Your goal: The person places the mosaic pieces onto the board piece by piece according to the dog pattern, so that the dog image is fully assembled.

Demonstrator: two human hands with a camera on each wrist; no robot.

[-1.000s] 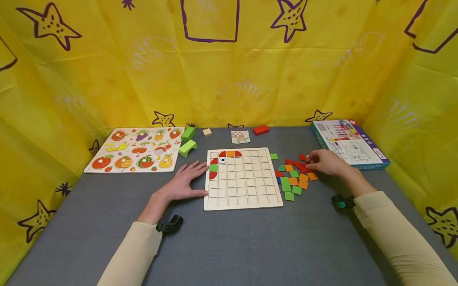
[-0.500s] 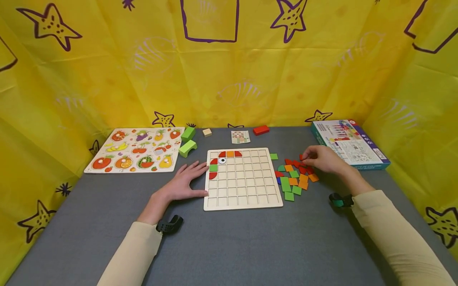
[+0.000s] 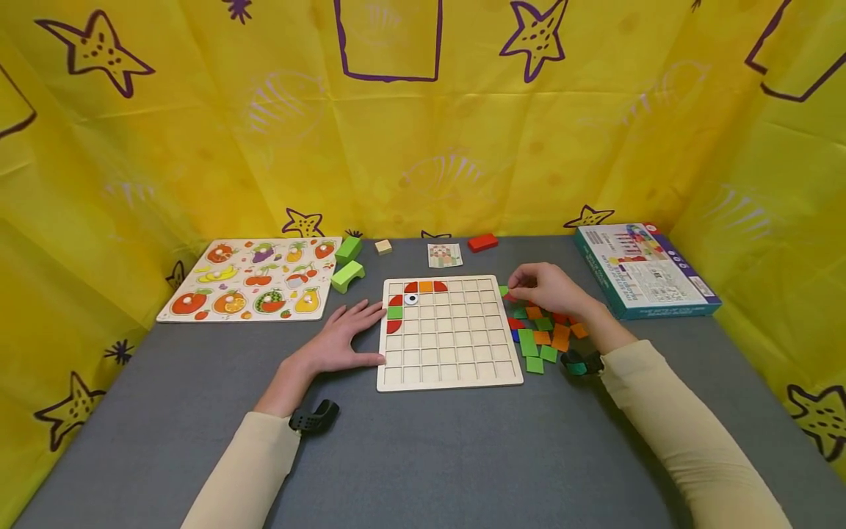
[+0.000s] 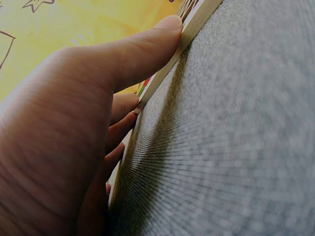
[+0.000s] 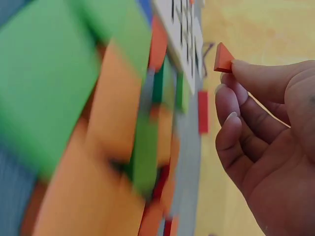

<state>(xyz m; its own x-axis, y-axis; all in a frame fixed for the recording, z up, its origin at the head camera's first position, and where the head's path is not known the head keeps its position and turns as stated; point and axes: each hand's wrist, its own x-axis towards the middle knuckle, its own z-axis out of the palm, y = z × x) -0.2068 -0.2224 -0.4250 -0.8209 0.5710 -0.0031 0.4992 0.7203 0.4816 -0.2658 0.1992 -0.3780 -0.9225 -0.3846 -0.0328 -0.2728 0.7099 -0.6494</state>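
Note:
A wooden grid board (image 3: 449, 345) lies in the middle of the table. Red, orange and green tiles and an eye tile (image 3: 411, 299) fill some cells at its upper left. My left hand (image 3: 340, 339) rests against the board's left edge with fingers spread; the left wrist view shows the thumb (image 4: 170, 29) touching the rim. Between thumb and fingertips my right hand (image 3: 550, 288) pinches a small red triangular tile (image 5: 224, 59). That hand hovers over the far side of the loose tile pile (image 3: 542, 338), near the board's right edge, hiding some pieces.
A fruit puzzle board (image 3: 251, 283) lies at the left, with green blocks (image 3: 348, 275) beside it. Behind the grid board are a small picture card (image 3: 445, 255), a beige block (image 3: 383, 247) and a red block (image 3: 482, 242). A box (image 3: 648, 272) lies at the right.
My right hand has lifted a red triangular tile from the pile and moved left toward the grid board. The left hand has stayed at the board's edge.

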